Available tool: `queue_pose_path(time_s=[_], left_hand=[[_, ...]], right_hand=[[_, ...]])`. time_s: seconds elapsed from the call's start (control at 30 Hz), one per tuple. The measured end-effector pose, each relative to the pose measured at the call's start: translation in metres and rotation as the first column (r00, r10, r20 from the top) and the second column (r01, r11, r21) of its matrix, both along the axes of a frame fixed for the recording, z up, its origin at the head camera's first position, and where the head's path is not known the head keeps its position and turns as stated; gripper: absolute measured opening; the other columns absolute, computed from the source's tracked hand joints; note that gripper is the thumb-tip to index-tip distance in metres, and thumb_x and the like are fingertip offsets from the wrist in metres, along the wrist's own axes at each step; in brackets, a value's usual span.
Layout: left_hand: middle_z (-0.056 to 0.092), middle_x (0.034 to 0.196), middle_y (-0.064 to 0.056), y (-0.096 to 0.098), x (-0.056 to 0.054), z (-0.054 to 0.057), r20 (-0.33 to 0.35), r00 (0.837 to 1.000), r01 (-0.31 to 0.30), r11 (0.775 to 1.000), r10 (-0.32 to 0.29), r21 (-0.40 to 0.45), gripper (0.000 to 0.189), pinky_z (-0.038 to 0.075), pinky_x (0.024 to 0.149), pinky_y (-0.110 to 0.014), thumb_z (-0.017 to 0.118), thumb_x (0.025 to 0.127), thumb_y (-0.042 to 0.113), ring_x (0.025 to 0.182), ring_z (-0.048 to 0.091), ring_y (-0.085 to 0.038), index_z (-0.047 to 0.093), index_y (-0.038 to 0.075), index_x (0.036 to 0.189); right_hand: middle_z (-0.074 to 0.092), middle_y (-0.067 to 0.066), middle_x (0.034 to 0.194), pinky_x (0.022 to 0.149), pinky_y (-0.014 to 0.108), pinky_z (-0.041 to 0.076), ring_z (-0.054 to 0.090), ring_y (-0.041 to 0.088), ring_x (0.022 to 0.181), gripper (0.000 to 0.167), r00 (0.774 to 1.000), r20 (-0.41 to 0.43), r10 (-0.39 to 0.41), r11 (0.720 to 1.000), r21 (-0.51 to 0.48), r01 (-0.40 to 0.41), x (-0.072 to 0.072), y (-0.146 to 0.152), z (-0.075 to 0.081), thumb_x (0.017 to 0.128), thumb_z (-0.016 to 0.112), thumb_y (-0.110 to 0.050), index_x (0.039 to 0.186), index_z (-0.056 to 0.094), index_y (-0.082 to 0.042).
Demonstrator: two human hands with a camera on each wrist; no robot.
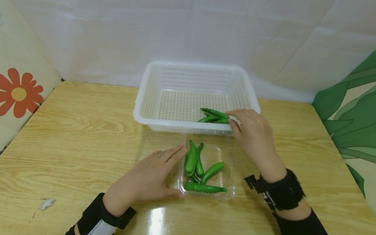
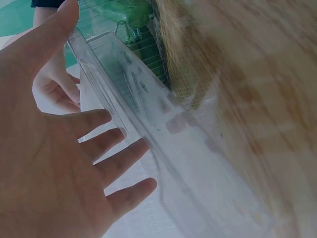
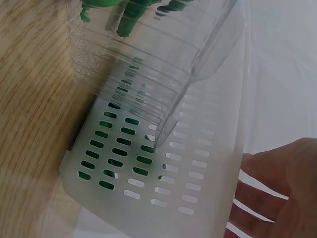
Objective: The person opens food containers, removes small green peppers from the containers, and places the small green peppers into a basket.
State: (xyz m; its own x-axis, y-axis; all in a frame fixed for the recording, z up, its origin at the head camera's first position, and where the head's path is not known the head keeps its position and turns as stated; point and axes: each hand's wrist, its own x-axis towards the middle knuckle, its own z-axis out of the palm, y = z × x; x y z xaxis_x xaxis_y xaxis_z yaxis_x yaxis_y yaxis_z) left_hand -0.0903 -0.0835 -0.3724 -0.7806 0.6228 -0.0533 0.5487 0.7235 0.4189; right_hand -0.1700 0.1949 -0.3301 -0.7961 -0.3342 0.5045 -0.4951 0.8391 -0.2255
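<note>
A clear plastic clamshell box (image 1: pixel 231 171) lies on the table, several green chili peppers (image 1: pixel 212 172) inside. My left hand (image 1: pixel 149 176) rests at the box's left side, thumb and fingers spread. In the left wrist view the straight fingertips (image 2: pixel 143 146) touch the clear rim (image 2: pixel 133 119). Behind the box stands a white perforated plastic basket (image 1: pixel 187 124). My right hand (image 1: pixel 254 133) reaches over its front right rim and pinches the end of a green pepper (image 1: pixel 212 112). More peppers lie beneath it at the basket's front wall. In the right wrist view the basket wall hides those fingertips.
The box's clear open lid (image 1: pixel 160 143) lies flat to the left, partly under the left hand. A wooden table (image 1: pixel 85 135) carries everything. White cloth (image 1: pixel 115 36) hangs behind the basket, and patterned panels (image 1: pixel 368 108) stand at both sides.
</note>
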Motion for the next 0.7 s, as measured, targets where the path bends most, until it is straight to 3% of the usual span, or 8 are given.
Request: queue_pose_path(time_s=[0.27,0.7], left_hand=[[0.016,0.165,-0.005,0.0003,0.0002,0.0006,-0.001,1.000,-0.001,1.000,0.001,0.002,0.114,0.023,0.117,-0.051,0.072,0.076,0.066,0.145,0.028,-0.028,0.016,0.015,0.160],[0.018,0.165,-0.005,0.0002,0.0003,-0.0002,-0.013,1.000,0.000,1.000,0.000,-0.001,0.114,0.024,0.117,-0.052,0.072,0.076,0.067,0.145,0.029,-0.028,0.017,0.015,0.160]], right_hand=[[0.072,0.015,0.105,0.079,0.047,0.055,0.065,0.033,0.095,0.018,0.997,-0.066,0.039,0.998,-0.044,-0.042,0.0007,-0.0010,0.0017,0.089,0.071,0.000,0.107,0.073,-0.003],[0.072,0.011,0.106,0.089,0.044,0.054,0.065,0.028,0.102,0.023,0.974,-0.070,0.215,0.971,-0.089,-0.221,0.0061,-0.0044,0.0063,0.085,0.075,0.002,0.107,0.073,-0.006]])
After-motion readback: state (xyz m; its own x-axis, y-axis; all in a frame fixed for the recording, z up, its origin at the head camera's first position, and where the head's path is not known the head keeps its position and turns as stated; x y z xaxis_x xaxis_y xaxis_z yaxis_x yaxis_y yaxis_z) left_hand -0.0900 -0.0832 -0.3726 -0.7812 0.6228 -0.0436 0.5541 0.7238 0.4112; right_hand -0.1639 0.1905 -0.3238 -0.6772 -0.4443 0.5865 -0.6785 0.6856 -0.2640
